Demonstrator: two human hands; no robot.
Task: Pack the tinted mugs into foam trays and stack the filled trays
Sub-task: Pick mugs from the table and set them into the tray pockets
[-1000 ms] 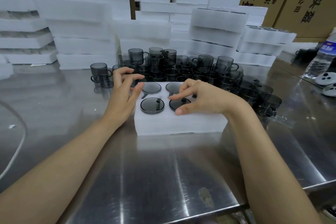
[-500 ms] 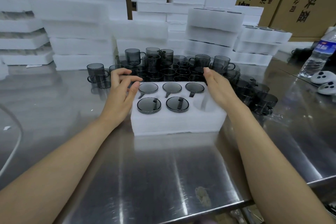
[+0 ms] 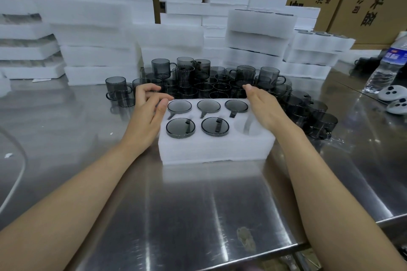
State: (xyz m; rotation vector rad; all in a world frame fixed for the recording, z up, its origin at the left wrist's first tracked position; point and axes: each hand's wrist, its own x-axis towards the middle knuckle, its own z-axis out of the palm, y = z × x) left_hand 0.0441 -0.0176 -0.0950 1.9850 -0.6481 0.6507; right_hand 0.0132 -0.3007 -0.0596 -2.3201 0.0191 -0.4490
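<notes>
Five mugs [image 3: 180, 127] hidden rim-deep in foam tray [image 3: 215, 149]; left hand [image 3: 147, 112] loosely curled, right hand [image 3: 264, 108] flat, both empty.

The brushed stainless-steel table [image 3: 198, 204] in front of me carries a white six-pocket foam tray [image 3: 215, 149] near its middle. Just behind that tray crowd smoky grey transparent mugs [image 3: 211, 86], with stacks of white foam trays [image 3: 99, 55] behind them. At my far right stand a clear plastic water bottle [image 3: 387, 66] and two white rounded controllers [image 3: 391, 92].

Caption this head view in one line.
Left hand and right hand flank a foam tray holding five tinted mugs, near-right pocket empty, loose mugs behind on the steel table.
</notes>
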